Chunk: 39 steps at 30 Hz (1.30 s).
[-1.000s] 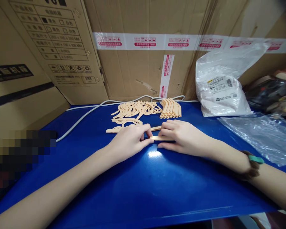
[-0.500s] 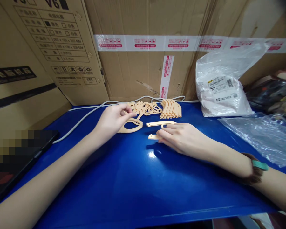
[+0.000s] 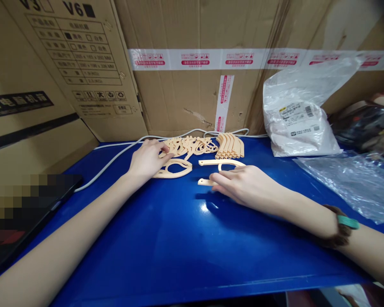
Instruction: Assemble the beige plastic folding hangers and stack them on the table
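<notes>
My left hand (image 3: 147,160) rests at the left end of a pile of thin beige plastic pieces (image 3: 192,147), with thumb and forefinger curled but apart and nothing visible between them. Its other fingertips are hidden. Under its thumb side lies a flat beige oval-shaped frame (image 3: 179,172) on the blue table (image 3: 179,238). My right hand (image 3: 243,185) is closed around a beige curved plastic piece (image 3: 211,162), possibly part of a folding hanger. Two holed ends and a small loop stick out to the left of the fingers; the rest is covered by the hand.
A neat stack of curved beige arms (image 3: 230,146) lies behind my right hand. Cardboard boxes (image 3: 179,98) wall the back and left. A white cable (image 3: 115,160) runs along the back. At right are a white plastic bag (image 3: 301,128) and clear film (image 3: 348,181); a black device (image 3: 51,213) is at left.
My left hand has drawn slightly left, and its thumb and forefinger have parted. My right hand stays in place while the held piece has tilted a little, its two ends spreading.
</notes>
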### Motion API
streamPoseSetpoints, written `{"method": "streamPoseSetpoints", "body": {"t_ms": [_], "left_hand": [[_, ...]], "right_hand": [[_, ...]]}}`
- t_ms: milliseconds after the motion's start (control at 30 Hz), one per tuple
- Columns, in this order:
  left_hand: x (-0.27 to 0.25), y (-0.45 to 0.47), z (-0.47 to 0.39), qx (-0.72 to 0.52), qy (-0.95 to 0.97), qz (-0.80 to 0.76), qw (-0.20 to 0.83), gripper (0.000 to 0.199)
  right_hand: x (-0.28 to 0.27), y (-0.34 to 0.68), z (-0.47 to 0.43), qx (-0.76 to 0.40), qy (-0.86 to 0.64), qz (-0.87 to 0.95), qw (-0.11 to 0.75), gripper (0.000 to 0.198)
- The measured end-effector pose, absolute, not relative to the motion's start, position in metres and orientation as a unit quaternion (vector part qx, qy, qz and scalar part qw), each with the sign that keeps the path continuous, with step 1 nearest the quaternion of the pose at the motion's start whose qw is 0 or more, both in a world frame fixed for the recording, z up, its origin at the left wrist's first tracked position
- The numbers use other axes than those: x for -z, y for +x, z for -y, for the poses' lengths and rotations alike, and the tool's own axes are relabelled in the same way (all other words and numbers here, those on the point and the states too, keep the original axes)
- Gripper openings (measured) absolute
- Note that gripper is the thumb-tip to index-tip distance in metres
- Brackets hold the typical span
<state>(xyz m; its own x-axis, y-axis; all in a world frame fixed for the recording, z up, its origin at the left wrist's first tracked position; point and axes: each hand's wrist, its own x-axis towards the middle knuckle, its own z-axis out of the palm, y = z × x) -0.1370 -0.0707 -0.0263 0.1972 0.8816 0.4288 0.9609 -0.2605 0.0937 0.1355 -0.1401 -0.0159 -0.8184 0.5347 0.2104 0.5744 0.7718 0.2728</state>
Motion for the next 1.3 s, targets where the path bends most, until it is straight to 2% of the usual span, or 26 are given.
{"method": "streamPoseSetpoints", "body": {"t_ms": [200, 600, 833, 1033, 1133, 1233, 1300], "left_hand": [[0.03, -0.136, 0.069, 0.233, -0.747, 0.618, 0.081, 0.024], [0.029, -0.14, 0.062, 0.33, -0.658, 0.676, -0.037, 0.027], [0.017, -0.141, 0.069, 0.394, -0.697, 0.6, -0.005, 0.021], [0.006, -0.133, 0.081, 0.346, -0.817, 0.46, 0.013, 0.015], [0.003, -0.127, 0.088, 0.333, -0.837, 0.435, 0.006, 0.015], [0.003, -0.12, 0.096, 0.312, -0.849, 0.425, 0.016, 0.014], [0.004, -0.116, 0.1, 0.288, -0.858, 0.425, 0.031, 0.013]], "right_hand": [[0.016, 0.135, 0.14, 0.174, -0.289, 0.939, 0.067, 0.024], [0.021, 0.136, 0.138, 0.18, -0.301, 0.934, 0.063, 0.025], [0.02, 0.138, 0.134, 0.132, -0.363, 0.918, 0.091, 0.021], [0.02, 0.142, 0.127, 0.128, -0.441, 0.883, 0.101, 0.03], [0.017, 0.141, 0.129, 0.155, -0.486, 0.851, 0.122, 0.036], [0.014, 0.139, 0.133, 0.176, -0.514, 0.825, 0.157, 0.05], [0.013, 0.139, 0.135, 0.187, -0.502, 0.826, 0.178, 0.05]]}}
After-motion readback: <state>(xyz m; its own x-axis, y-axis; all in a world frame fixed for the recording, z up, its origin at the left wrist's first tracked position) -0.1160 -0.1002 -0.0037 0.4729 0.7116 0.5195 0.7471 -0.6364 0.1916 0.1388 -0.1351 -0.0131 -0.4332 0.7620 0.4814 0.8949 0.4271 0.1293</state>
